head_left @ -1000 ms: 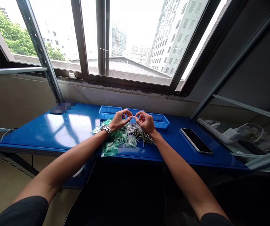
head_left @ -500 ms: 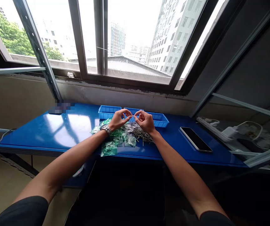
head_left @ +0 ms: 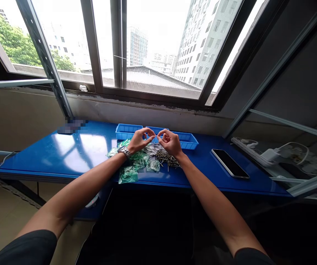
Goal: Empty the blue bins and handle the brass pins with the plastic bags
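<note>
My left hand (head_left: pixel 140 140), with a metal watch (head_left: pixel 124 151) at its wrist, is closed in a pinch of thumb and fingers. Its fingertips meet those of my right hand (head_left: pixel 170 141), which is pinched in the same way. Whatever lies between the fingertips is too small to make out. Below my left hand lie several small green-and-clear plastic packets (head_left: pixel 128 173). A heap of dark and brassy screws (head_left: pixel 168 159) is spread under my right hand. Clear packets (head_left: pixel 153 149) lie between the two heaps. Behind my hands stand blue plastic bins (head_left: pixel 129 131), partly covered by my fingers.
A phone (head_left: pixel 229 163) lies on the blue table (head_left: pixel 199 173) to the right. Beyond it, a power strip with a white plug (head_left: pixel 269 156) sits by a metal frame. A blurred-out object (head_left: pixel 71 126) rests at the far left corner, below the window (head_left: pixel 158 48).
</note>
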The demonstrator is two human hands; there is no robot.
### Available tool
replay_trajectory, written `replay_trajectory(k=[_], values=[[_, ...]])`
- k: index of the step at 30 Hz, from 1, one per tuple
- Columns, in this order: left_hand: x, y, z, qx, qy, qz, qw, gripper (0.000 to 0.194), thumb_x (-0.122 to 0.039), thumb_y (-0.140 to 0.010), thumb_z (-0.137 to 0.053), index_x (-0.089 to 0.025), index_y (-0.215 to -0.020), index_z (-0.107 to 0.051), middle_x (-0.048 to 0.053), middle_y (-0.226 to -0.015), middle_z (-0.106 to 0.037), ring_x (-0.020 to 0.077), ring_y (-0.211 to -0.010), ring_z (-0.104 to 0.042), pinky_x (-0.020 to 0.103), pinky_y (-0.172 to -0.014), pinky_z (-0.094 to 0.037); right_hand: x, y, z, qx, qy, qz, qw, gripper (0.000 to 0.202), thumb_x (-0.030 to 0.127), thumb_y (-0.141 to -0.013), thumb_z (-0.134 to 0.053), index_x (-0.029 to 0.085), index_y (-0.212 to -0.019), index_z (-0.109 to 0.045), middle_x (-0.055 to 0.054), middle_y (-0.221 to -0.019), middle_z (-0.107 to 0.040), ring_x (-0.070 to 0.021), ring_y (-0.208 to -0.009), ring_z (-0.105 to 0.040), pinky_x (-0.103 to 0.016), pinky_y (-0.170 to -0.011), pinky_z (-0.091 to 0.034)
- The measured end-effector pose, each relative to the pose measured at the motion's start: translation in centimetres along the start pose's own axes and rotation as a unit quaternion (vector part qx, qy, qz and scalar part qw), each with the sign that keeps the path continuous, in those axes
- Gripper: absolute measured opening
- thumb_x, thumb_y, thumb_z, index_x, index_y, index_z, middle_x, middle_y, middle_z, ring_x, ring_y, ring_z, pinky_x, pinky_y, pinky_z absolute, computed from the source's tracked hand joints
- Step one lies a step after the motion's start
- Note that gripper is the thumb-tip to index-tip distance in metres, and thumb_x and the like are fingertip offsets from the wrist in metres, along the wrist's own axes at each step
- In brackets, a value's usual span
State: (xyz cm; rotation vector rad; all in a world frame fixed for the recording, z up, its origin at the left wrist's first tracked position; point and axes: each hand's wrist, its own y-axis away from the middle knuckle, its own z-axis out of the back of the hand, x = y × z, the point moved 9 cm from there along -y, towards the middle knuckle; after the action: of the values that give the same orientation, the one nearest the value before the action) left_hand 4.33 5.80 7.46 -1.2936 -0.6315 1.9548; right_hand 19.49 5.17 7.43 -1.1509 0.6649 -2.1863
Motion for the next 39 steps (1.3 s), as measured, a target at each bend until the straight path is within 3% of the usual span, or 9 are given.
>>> replay_trajectory(k=[9, 19, 24, 29, 39], values=[[0.0, 0.0, -0.1, 0.006, 0.011, 0.002, 1.000, 0.022, -0.039, -0.092, -0.070, -0.017, -0.094, -0.071, 0.008, -0.093, -0.075, 0.0176, -0.082, -0.067, 0.027, -0.067, -0.051, -0.4, 0.0, -1.1, 0.041, -0.002, -0.004, 0.999, 0.016, 0.036, -0.087, -0.066, 0.020, -0.088, -0.068, 0.007, -0.055, -0.039, -0.0106, -0.050, -0.033, -0.025, -0.051, -0.029], [0.0, 0.0, -0.3, 0.021, -0.006, -0.005, 1.000, 0.017, -0.035, -0.092, -0.069, -0.018, -0.095, -0.072, 0.006, -0.093, -0.075, 0.0172, -0.081, -0.065, 0.028, -0.068, -0.049, 0.1, 0.1, 0.2, -0.015, 0.012, 0.002, 1.000, 0.013, 0.033, -0.087, -0.066, 0.021, -0.087, -0.066, 0.007, -0.054, -0.039, -0.0115, -0.050, -0.037, -0.027, -0.054, -0.035], [-0.4, 0.1, -0.8, 0.046, -0.009, -0.016, 0.999, 0.017, -0.034, -0.090, -0.071, -0.018, -0.092, -0.073, 0.006, -0.090, -0.075, 0.0174, -0.079, -0.063, 0.029, -0.068, -0.048, 0.4, 0.2, 0.1, -0.015, 0.008, 0.008, 1.000, 0.012, 0.033, -0.087, -0.066, 0.021, -0.087, -0.065, 0.007, -0.055, -0.040, -0.0112, -0.050, -0.037, -0.026, -0.054, -0.035], [-0.3, 0.0, -0.6, 0.033, 0.000, -0.006, 0.999, 0.020, -0.038, -0.092, -0.070, -0.017, -0.093, -0.073, 0.007, -0.091, -0.075, 0.0177, -0.081, -0.065, 0.028, -0.067, -0.049, 0.3, 0.1, 0.2, -0.014, 0.006, 0.005, 1.000, 0.013, 0.033, -0.088, -0.066, 0.021, -0.088, -0.064, 0.007, -0.055, -0.040, -0.0107, -0.049, -0.035, -0.026, -0.053, -0.034], [0.2, 0.0, -0.2, 0.008, 0.023, 0.005, 1.000, 0.026, -0.042, -0.092, -0.071, -0.016, -0.094, -0.072, 0.007, -0.092, -0.075, 0.0165, -0.080, -0.066, 0.026, -0.066, -0.051, -0.3, 0.0, -1.2, 0.050, 0.007, -0.005, 0.999, 0.018, 0.037, -0.088, -0.066, 0.019, -0.089, -0.067, 0.008, -0.054, -0.039, -0.0101, -0.049, -0.034, -0.025, -0.053, -0.032]])
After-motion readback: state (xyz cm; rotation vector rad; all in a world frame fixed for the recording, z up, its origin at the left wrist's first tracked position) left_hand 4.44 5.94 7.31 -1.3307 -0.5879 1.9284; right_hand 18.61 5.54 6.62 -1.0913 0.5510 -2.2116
